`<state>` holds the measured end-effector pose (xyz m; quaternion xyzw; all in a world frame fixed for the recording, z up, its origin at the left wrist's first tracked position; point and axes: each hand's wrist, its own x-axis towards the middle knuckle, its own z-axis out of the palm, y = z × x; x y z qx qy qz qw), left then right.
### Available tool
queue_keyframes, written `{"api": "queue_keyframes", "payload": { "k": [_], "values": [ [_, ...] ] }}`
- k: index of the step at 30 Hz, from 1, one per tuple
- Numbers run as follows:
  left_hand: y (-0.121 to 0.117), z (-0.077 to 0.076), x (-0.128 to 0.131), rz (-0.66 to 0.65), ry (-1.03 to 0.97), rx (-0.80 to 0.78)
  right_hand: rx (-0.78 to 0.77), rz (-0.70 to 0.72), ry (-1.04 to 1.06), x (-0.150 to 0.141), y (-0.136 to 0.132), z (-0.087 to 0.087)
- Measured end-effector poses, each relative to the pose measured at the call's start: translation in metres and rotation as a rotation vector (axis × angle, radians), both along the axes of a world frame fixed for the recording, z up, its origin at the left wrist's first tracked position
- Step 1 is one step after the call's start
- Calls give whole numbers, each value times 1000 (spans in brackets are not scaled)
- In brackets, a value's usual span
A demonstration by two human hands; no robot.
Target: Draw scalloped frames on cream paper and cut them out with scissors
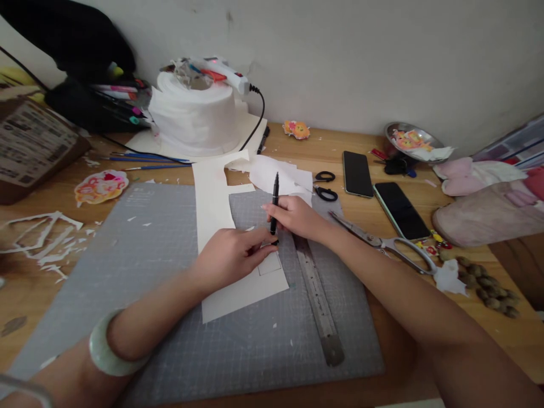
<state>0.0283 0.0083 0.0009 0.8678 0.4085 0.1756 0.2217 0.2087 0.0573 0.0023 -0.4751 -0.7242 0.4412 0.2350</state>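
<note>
My right hand (293,216) grips a black pen (275,195), held nearly upright over the paper. Just below the pen's lower end, my left hand (227,252) pinches a small black pen cap (274,243) between thumb and fingers; whether cap and pen touch is hard to tell. Beneath my left hand lies a cut sheet of white paper (221,306) with a thin drawn rectangle near its right edge. A steel ruler (317,297) rests on the grey cutting mat (165,351), its upper end partly under my right hand.
Large metal scissors (382,242), black-handled scissors (326,194) and two phones (357,173) lie to the right. A white roll (195,116) with a glue gun (227,76) on top stands at the back. Paper scraps (42,235) and a cardboard box (34,141) are left.
</note>
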Motion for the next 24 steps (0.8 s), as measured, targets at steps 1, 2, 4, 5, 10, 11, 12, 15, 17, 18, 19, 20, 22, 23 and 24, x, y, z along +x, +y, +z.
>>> {"api": "queue_keyframes", "payload": {
  "k": [1,2,4,5,10,11,12,15,17,18,19,20,22,23,24],
  "values": [
    [0,0,0,0,2,1,-7,30,-22,-2,2,1],
    [0,0,0,-2,5,8,-10,58,-45,-4,4,3],
    [0,0,0,-6,9,37,-5,108,-101,-8,7,7],
    [0,0,0,-8,8,53,4,128,-136,-10,9,8],
    [1,-3,0,-16,4,83,22,199,-271,-19,17,14],
    [1,-3,0,-14,5,87,17,215,-282,-20,18,14],
    [1,-3,0,-10,8,89,12,229,-292,-21,18,14],
    [0,-2,0,-3,10,80,9,260,-317,-23,20,14],
    [0,-1,1,-4,7,68,10,271,-317,-23,20,13],
    [0,0,1,-6,3,66,10,273,-314,-23,20,12],
    [0,0,1,-8,0,67,9,276,-311,-22,20,12],
    [0,0,1,-11,-3,73,8,275,-308,-22,20,11],
    [0,-1,1,-14,-9,94,6,274,-310,-22,20,10],
    [0,-1,1,-15,-12,101,6,277,-314,-22,20,10],
    [0,-2,1,-17,-15,105,9,279,-319,-22,20,10]
  ]
}}
